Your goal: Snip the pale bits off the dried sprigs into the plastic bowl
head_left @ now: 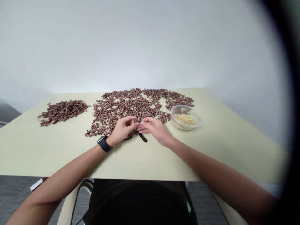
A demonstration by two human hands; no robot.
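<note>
Left hand (122,129) and right hand (157,129) have met almost dead center of the frame, fingers bent inward and fingertips right up against each other or very nearly. Can't honestly tell if either one is pinching anything; whatever might be between the tips is too small to make out.

Biggest thing first: pale wall (131,47) across the whole top half, then the light yellowish-green surface (152,159) across the middle. On that, a wide, patchy spread of reddish-brown dried bits (131,104) runs from the center toward the back edge, and both hands are at its near side. Middle left of the frame has a smaller, denser pile (65,109) of similar-looking stuff, set apart from the spread. Right of center there's a clear round bowl (181,126) with yellowish bits (184,119) in it, just beside the spread.

Smaller stuff: dark watch (104,144) on the left wrist, a curved black piece (142,137) just below the fingertips, and a tiny dark red piece (55,121) at the pile's near edge.
</note>
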